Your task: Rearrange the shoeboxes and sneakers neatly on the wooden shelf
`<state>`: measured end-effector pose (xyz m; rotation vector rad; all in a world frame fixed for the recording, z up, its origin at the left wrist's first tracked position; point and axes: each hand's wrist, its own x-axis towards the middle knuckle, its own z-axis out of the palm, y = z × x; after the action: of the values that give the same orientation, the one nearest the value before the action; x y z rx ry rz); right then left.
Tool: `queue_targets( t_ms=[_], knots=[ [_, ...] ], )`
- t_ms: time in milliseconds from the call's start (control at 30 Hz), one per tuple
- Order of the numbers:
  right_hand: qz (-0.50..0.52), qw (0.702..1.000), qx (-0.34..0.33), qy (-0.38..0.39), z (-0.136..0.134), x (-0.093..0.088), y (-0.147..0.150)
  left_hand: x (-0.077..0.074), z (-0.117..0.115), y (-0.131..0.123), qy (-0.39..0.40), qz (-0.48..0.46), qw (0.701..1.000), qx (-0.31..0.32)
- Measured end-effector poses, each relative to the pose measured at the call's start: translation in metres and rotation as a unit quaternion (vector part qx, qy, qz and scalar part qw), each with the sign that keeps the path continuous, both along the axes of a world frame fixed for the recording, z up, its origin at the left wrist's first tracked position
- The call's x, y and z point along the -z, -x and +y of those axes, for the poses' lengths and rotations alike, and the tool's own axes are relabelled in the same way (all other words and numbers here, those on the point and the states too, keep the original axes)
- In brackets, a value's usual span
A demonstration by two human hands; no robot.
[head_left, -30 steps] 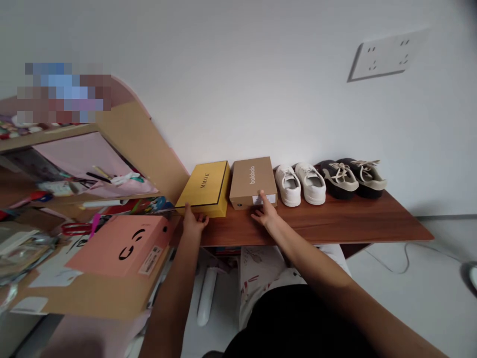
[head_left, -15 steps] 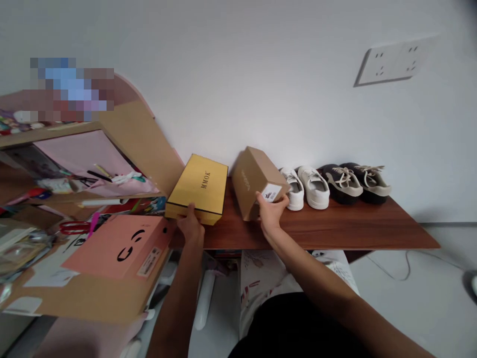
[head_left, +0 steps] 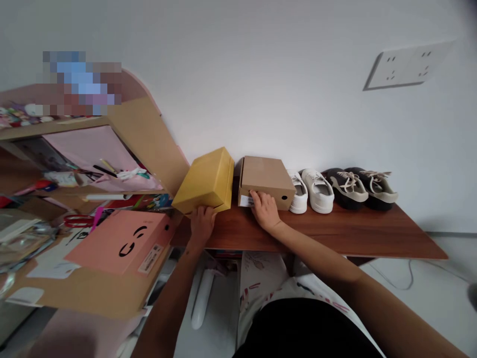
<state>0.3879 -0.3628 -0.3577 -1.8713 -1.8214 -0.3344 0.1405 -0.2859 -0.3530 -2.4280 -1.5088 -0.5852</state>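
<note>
Reaching across a wooden surface (head_left: 328, 231), both hands were on boxes. The left hand (head_left: 202, 226) had its fingers (head_left: 204, 214) curled against the lower edge of a yellow box (head_left: 206, 179), holding it tilted just above them. The right hand (head_left: 265, 210) lay on the near end of a brown box (head_left: 265, 179), its fingers (head_left: 256, 198) spread beside a white label (head_left: 246, 201); whether they gripped the box could not be told. Both boxes were shut, so nothing inside showed, and they sat just beside each other, the yellow one left of the brown.

Right of the right hand's fingers stood four shoes in two pairs: white sneakers (head_left: 309, 191) touching the brown box, then dark sneakers (head_left: 359, 189) with beige laces. Left of the left hand's fingers and lower lay a third box, a pink box (head_left: 122, 243) with black marks and a white label, its lid shut. Beyond it, a shelf unit (head_left: 143, 144) held pens and small clutter, too jumbled to count.
</note>
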Motion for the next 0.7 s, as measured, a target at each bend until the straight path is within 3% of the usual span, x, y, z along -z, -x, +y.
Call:
queue_targets(
  t_ms=[433, 700],
  knots=[
    [-0.044, 0.995, -0.053, 0.07, -0.001, 0.041, 0.01, 0.026, 0.007, 0.001, 0.046, 0.119, 0.991, 0.024],
    [-0.038, 0.997, -0.029, 0.057, -0.002, 0.04, 0.016, 0.039, 0.01, 0.005, 0.052, 0.014, 0.997, 0.05]
  ],
)
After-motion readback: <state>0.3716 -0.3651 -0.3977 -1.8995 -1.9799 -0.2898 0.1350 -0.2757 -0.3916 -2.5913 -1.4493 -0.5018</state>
